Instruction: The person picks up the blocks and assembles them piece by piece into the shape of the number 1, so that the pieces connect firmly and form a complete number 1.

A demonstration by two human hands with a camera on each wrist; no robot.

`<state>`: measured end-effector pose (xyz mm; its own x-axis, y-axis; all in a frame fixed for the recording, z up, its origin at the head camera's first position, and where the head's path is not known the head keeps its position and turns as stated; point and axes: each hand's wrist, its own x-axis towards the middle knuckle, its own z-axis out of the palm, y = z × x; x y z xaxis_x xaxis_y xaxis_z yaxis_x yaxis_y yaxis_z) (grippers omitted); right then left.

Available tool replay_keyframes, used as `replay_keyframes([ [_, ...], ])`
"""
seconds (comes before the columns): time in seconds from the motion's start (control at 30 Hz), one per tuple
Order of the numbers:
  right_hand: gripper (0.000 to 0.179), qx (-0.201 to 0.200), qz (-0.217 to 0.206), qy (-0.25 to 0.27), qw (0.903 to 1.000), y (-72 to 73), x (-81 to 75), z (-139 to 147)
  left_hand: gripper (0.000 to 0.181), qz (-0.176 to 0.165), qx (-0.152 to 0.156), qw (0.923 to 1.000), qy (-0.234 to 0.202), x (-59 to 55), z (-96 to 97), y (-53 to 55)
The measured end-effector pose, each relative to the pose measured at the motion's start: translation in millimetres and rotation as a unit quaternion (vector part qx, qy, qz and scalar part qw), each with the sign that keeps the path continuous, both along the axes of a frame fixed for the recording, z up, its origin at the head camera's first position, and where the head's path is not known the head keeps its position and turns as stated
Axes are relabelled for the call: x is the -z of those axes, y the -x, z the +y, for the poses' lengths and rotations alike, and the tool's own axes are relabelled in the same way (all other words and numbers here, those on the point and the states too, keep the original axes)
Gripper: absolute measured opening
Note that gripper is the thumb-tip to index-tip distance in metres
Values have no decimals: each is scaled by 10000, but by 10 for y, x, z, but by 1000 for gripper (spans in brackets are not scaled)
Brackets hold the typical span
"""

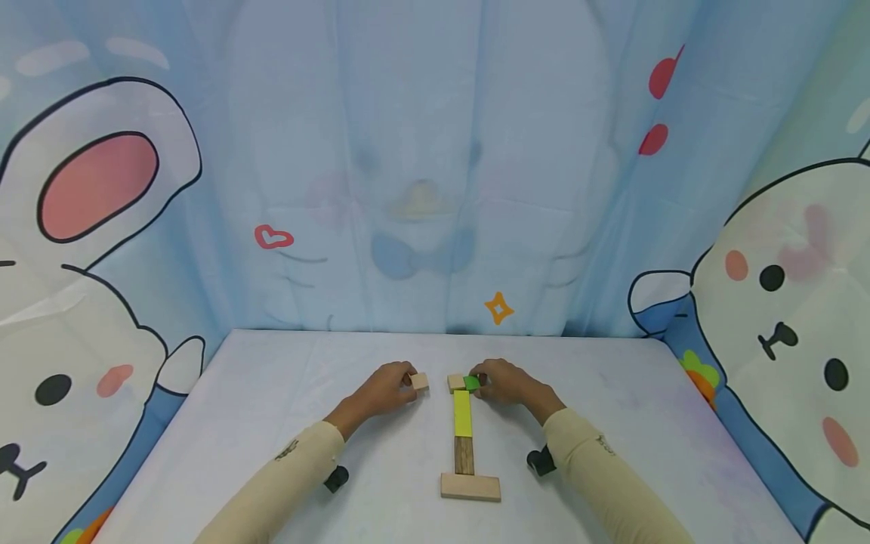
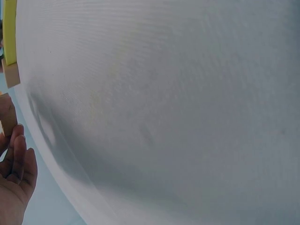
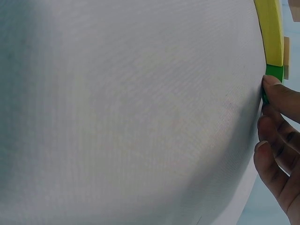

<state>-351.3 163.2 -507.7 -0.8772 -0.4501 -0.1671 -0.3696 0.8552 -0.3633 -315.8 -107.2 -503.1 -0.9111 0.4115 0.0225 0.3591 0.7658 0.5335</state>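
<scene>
My left hand (image 1: 386, 387) pinches a small pale wooden block (image 1: 420, 381), also seen in the left wrist view as a wooden block (image 2: 8, 115) between thumb and fingers. Across a small gap, another pale wooden block (image 1: 456, 382) sits beside a green block (image 1: 471, 383). Thumb and fingers of my right hand (image 1: 506, 381) grip that green block; its far side is hidden by them. A yellow block (image 1: 463, 413) runs from this pair toward me, touching the green block (image 3: 274, 71) in the right wrist view. Below the yellow one come a dark brown block (image 1: 464, 455) and a crosswise pale wooden plank (image 1: 470, 487).
All the blocks are on a table with a white cloth (image 1: 313, 453). A blue curtain (image 1: 408, 151) printed with cartoon animals hangs behind the table's far edge and along both sides. Black wrist devices (image 1: 541, 461) show under the sleeves.
</scene>
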Motion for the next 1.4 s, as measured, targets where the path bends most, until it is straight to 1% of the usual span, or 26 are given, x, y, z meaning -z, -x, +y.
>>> replay_keyframes([
  [0.13,37,-11,8,19,10000,-6,-10,3,32,-57,-26,10000,55,7,44,7],
  [0.4,37,-23,14,-6,10000,11,6,8,32,-60,89,9999,15,6,120,-2],
  [0.67,39,-31,-4,-15,10000,19,5,19,32,47,169,9998,26,16,145,-4],
  [1.0,39,-47,17,18,10000,33,34,24,32,4,119,9999,73,29,175,-4],
  [1.23,38,-10,-16,42,10000,17,18,23,32,135,242,9996,45,57,186,-7],
  [1.4,39,21,-72,27,10000,11,18,19,32,37,171,9998,95,62,207,-9],
])
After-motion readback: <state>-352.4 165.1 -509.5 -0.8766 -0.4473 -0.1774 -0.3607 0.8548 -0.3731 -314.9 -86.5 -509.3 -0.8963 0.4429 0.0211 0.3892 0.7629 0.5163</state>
